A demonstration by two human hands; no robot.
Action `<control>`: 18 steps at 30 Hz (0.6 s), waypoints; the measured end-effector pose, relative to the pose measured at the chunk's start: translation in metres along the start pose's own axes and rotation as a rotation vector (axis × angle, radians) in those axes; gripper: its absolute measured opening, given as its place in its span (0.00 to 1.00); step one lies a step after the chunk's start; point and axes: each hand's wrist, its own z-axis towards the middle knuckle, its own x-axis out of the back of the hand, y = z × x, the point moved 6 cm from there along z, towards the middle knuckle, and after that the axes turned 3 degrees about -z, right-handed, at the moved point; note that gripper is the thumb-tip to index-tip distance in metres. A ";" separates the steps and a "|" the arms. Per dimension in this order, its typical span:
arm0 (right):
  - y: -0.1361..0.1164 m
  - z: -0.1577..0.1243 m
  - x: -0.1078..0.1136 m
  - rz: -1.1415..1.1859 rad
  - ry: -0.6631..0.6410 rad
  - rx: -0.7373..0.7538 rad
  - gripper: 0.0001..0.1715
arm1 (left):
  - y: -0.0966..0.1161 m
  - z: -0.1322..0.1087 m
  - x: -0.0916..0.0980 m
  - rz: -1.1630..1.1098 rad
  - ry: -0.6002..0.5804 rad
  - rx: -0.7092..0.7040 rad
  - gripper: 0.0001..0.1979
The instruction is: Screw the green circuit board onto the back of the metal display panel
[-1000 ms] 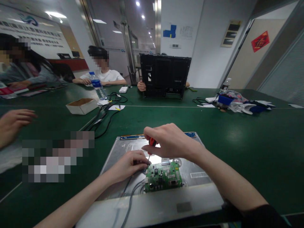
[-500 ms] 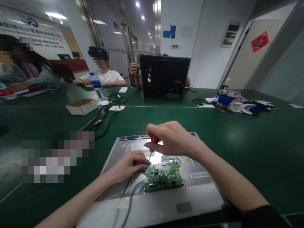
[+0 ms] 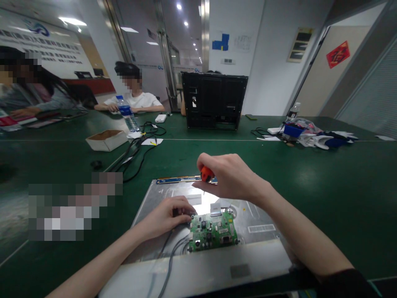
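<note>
On the back of a silvery display panel [image 3: 263, 258] lies a green circuit board [image 3: 214, 234]. My left hand [image 3: 173, 215] rests at its upper left corner, thumb and fingertips drawn together by the corner screw. Whether something small is between them is hidden. My right hand [image 3: 229, 176] grips a screwdriver with an orange and black handle [image 3: 206, 174] above the panel. The screwdriver's thin shaft points down, lifted clear of the board. Grey cables [image 3: 170, 265] run from the board's left side toward me.
Across the green table [image 3: 310, 174] stands a black monitor housing [image 3: 214, 101]. Left are a white open box [image 3: 107, 140], a water bottle [image 3: 126, 114] and black cables [image 3: 136, 161]. Gloves and bags [image 3: 319, 134] lie right. Two people sit at the left.
My right hand has raised the screwdriver up and to the right, away from the board's corner. My left hand stays put. The co-worker's hand beside the black housing has gone from view.
</note>
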 end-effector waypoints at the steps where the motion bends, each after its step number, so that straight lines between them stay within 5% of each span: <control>1: 0.002 -0.001 0.003 0.014 0.026 0.000 0.12 | -0.001 0.000 0.001 0.000 0.006 0.008 0.10; 10: 0.023 -0.046 0.034 -0.167 0.132 -0.119 0.04 | 0.000 -0.012 0.032 0.237 0.130 0.016 0.18; 18: 0.049 -0.142 -0.012 -0.200 -0.258 -0.444 0.13 | -0.011 -0.067 0.053 0.618 0.288 0.096 0.25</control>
